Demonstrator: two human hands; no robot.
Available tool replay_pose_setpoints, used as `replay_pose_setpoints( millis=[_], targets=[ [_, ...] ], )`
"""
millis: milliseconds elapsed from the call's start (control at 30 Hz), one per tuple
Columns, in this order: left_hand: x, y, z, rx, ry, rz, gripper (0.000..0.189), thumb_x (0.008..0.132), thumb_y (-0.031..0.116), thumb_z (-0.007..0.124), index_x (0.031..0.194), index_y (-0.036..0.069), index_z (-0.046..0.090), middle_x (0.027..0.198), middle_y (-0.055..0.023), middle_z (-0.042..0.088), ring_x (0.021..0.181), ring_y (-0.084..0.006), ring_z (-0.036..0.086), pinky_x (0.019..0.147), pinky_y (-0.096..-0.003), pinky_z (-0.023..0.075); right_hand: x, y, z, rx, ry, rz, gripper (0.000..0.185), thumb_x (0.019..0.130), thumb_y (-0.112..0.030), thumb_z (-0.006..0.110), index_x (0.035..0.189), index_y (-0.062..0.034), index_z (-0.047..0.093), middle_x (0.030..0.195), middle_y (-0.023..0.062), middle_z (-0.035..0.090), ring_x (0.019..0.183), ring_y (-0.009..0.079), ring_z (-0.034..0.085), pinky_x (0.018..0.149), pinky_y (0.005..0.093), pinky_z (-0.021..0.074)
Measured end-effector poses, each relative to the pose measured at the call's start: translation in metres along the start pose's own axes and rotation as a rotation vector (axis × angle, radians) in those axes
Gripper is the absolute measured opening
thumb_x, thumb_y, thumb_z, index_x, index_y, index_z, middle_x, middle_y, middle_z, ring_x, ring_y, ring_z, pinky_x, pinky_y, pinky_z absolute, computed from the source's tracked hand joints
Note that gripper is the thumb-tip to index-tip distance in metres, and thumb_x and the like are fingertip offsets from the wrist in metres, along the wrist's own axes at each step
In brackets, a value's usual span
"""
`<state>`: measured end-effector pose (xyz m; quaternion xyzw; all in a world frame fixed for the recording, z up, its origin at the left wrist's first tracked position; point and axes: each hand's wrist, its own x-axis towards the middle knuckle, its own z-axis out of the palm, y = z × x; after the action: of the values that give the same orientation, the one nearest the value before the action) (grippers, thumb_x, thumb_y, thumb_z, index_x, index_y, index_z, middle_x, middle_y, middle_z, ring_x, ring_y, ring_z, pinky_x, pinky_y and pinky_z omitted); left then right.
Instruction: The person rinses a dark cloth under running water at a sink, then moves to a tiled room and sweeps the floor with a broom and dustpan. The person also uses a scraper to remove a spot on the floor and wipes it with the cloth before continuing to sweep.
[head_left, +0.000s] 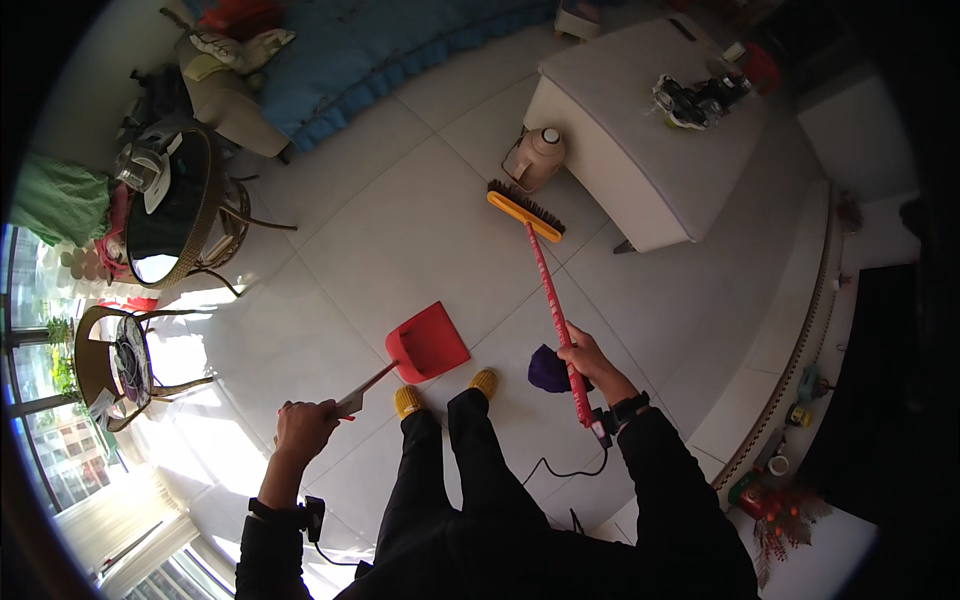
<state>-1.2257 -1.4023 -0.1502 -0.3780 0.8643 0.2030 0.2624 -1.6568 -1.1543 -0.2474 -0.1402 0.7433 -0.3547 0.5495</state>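
Observation:
My left hand (306, 429) is closed around the end of the long handle of a red dustpan (429, 343), whose pan is by my yellow shoes. In my right hand (586, 355) is the red patterned handle of a broom (525, 215) with a yellow head and dark bristles. The broom head points away from me, close to a beige thermos jug (538, 156) beside the table. A dark purple object (548, 369), perhaps cloth, shows below my right hand, partly behind the handle.
A light-covered table (637, 150) stands at the upper right. A round wicker table (196, 247) and a wicker chair (142, 375) are at the left. A sofa with a blue cover (337, 67) lies at the top. A long ledge (787, 300) runs along the right.

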Motion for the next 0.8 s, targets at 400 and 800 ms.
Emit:
replay_pose_setpoints(
  millis=[400, 800],
  targets=[
    [-0.001, 0.005, 0.003, -0.11, 0.136, -0.024, 0.014, 0.084, 0.025, 0.062, 0.083, 0.011, 0.063, 0.063, -0.0083, 0.061, 0.063, -0.0288, 0.06, 0.07, -0.0419, 0.0462, 0.048, -0.003, -0.006, -0.6, -0.174, -0.001, 0.083, 0.069, -0.012, 0.061, 0.144, -0.0002, 0.026, 0.085, 0.0143, 0.061, 0.069, 0.0206, 0.059, 0.063, 0.032, 0.0486],
    [0.013, -0.002, 0.0, -0.128, 0.207, -0.019, 0.015, 0.083, 0.024, 0.064, 0.081, 0.009, 0.063, 0.064, -0.0099, 0.061, 0.064, -0.0298, 0.061, 0.068, -0.0424, 0.0473, -0.099, 0.029, -0.023, -0.043, 0.013, 0.084, 0.069, 0.073, -0.002, 0.056, 0.139, -0.0018, 0.039, 0.085, 0.0015, 0.057, 0.067, 0.0077, 0.051, 0.06, 0.0212, 0.0413]
  ],
)
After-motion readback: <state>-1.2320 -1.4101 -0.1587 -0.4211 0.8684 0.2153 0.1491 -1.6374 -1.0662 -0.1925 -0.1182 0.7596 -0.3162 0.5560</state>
